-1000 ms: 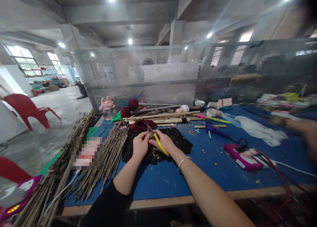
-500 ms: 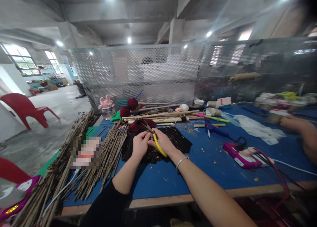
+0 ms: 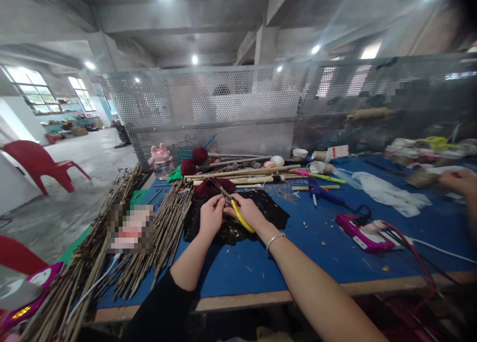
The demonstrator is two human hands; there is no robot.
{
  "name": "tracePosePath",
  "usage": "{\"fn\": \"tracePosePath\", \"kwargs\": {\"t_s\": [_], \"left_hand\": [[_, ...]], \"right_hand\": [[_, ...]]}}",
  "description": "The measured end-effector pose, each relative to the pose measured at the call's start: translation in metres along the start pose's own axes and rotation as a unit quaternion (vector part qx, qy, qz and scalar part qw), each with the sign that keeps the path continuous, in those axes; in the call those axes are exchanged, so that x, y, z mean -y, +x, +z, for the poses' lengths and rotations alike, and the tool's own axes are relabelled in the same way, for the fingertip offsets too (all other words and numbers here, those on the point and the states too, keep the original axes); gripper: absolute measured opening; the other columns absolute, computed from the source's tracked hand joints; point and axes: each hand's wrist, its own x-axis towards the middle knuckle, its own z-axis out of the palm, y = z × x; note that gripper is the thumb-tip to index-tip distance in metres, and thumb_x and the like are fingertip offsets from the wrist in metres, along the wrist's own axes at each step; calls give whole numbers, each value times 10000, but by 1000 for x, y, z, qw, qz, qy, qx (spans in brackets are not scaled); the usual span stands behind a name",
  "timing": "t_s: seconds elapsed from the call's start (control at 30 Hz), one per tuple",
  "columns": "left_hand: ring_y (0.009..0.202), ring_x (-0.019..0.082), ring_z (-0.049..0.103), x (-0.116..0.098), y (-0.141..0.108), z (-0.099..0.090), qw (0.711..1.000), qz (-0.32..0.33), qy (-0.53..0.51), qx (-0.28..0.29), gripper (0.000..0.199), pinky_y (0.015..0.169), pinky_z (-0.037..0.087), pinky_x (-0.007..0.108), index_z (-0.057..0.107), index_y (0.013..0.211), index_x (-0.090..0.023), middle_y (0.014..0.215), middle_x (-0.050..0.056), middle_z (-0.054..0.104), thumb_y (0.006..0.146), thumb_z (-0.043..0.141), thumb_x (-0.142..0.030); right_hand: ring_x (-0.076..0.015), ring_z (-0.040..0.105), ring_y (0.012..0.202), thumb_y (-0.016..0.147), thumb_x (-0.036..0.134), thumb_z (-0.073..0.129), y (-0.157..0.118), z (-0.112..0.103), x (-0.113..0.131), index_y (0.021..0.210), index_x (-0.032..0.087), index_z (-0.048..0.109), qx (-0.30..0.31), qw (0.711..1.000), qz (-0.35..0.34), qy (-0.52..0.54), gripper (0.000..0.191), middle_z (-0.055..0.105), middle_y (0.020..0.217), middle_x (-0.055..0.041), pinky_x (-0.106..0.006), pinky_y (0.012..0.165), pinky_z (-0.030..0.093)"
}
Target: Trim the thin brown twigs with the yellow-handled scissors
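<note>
Yellow-handled scissors point(image 3: 241, 216) are in my right hand point(image 3: 246, 213), their blades pointing up and to the left. My left hand point(image 3: 211, 213) is closed in a pinch right beside it, fingertips near the blades. What the left fingers pinch is too small to make out. Both hands are over a dark cloth point(image 3: 269, 210) strewn with small scraps. Just beyond the fingers lies a dark red piece of fabric or yarn point(image 3: 201, 189). To the left of my left hand are many thin cut twigs point(image 3: 169, 222).
A purple power strip point(image 3: 357, 232) and a blue glue gun point(image 3: 324, 195) lie on the right. Sticks point(image 3: 246, 172) and dark red yarn balls point(image 3: 188, 167) line the back before a perforated screen point(image 3: 208, 108). Another person's hand point(image 3: 458, 182) works at far right.
My hands stay almost in place, and the scissors' handle has tilted slightly to the right. At the far right, the other person's hand has moved outward with a small pot-like thing.
</note>
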Motion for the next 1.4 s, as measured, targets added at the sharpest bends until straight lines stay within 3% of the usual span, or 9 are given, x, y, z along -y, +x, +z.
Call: {"fn": "tracePosePath", "kwargs": {"t_s": [0.2, 0.33, 0.47, 0.6, 0.83, 1.4], "left_hand": [[449, 76, 487, -2, 0, 1, 1000, -11, -1, 10, 330, 368, 376, 160, 655, 1022, -136, 655, 19, 637, 791, 506, -319], [468, 72, 510, 1, 2, 1, 999, -27, -11, 36, 346, 416, 428, 174, 637, 1082, -156, 746, 27, 674, 773, 546, -284], [501, 86, 541, 6, 6, 0, 999, -9, -22, 38, 362, 481, 453, 195, 642, 1079, -149, 782, 36, 691, 743, 587, -272], [651, 131, 613, 6, 7, -2, 999, 29, -21, 34, 291, 615, 483, 223, 680, 974, -135, 848, 53, 699, 729, 601, -269], [634, 151, 617, 3, 4, -2, 998, 39, 3, 58, 232, 618, 479, 238, 708, 872, -123, 745, 45, 699, 750, 564, -259], [593, 146, 600, 0, 1, 0, 997, 43, 37, 47, 229, 595, 449, 226, 701, 789, -121, 666, 42, 682, 760, 523, -261]], "right_hand": [[-172, 619, 663, 783, 461, 555, 1, 3, -8, 1039, 197, 583, -2, 1000, -3, 18, 368, 674, 761, -54, -223, 599, 420], [-170, 610, 656, 784, 465, 550, 2, 3, -11, 1001, 201, 588, -4, 1000, 5, 8, 343, 666, 759, -45, -222, 596, 412], [-171, 604, 648, 764, 466, 576, 1, 2, -10, 1039, 212, 555, 11, 1000, 16, -16, 375, 653, 754, -36, -221, 570, 385], [-180, 593, 776, 707, 461, 638, 2, 4, -12, 1093, 222, 510, 25, 999, -5, -24, 471, 630, 920, -48, -250, 645, 406], [-218, 517, 990, 671, 448, 678, 6, 15, -22, 1164, 163, 466, -14, 998, -65, -4, 607, 554, 1064, -105, -325, 812, 427], [-265, 470, 1054, 619, 535, 692, 4, 0, -13, 1211, 200, 435, 6, 990, -80, -118, 727, 524, 1107, -115, -407, 881, 369]]}}
